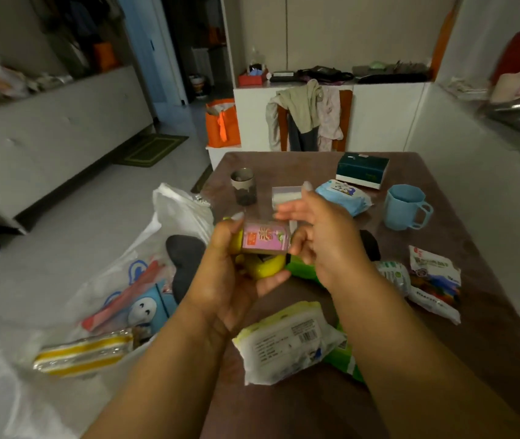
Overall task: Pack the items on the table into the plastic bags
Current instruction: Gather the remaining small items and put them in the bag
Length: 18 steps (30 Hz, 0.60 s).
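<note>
The left hand (230, 274) grips one pink box (265, 239) and a yellow object (265, 266) above the table (490, 343)'s left edge; the right hand (322, 236) hovers beside, fingers spread. One plastic bag (170, 217) hangs left.

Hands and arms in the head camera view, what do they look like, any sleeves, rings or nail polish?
Both forearms are bare as far as the frame shows, with no sleeves, watch or bracelet visible. The left hand and right hand show no rings. The fingernails are fairly long with a pale, light-coloured finish. The picture is too blurred to tell more about the nails.
</note>
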{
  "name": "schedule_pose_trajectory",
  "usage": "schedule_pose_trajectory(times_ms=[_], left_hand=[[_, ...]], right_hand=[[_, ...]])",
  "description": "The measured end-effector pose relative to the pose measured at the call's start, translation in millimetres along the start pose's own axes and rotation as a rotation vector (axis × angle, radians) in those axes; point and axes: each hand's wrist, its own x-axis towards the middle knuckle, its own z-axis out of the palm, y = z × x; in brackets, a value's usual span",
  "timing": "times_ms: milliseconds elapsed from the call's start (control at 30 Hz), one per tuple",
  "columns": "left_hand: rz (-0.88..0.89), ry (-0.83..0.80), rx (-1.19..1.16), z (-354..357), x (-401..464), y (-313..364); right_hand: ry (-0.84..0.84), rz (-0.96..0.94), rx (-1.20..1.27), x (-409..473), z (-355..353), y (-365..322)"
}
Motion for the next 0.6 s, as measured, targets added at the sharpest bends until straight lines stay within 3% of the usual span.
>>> schedule_pose_trajectory(times_ms=[100,300,467,600], left_hand=[[0.087,0.111,-0.083,-23,-29,25],[0.221,0.466,-0.064,-69,-51,58],[-0.061,0.635,0.230,-90,-23,68],[-0.231,0.631,0.622,-95,-5,67]], right_hand=[[-0.024,-0.059,-0.027,-3,36,-7],[-0.146,-0.164,-0.405,7,101,0],[-0.293,-0.138,-0.492,23,123,9],[-0.355,-0.168,-0.504,28,126,6]])
